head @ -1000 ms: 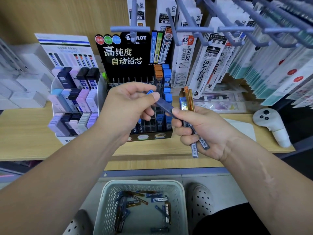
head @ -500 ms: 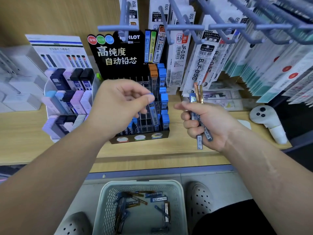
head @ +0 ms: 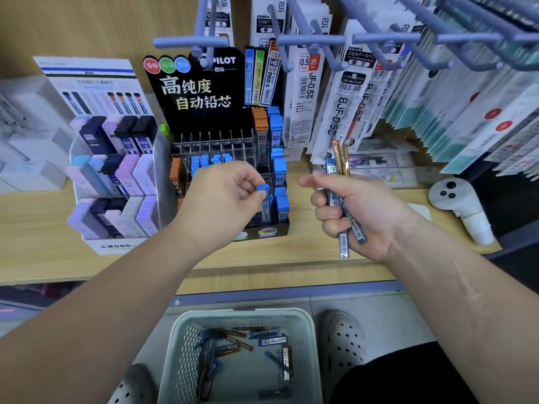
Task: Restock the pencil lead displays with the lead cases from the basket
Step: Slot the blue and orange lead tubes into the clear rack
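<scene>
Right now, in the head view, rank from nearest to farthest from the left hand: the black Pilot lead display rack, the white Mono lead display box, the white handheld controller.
1. Black Pilot lead display rack, right at the left hand.
2. White Mono lead display box, just left of the hand.
3. White handheld controller, far right on shelf.

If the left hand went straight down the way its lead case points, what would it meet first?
Probably a front slot of the Pilot display: the left hand pinches a blue-capped lead case roughly upright beside the stocked blue cases. Depth is unclear from this one view.
</scene>
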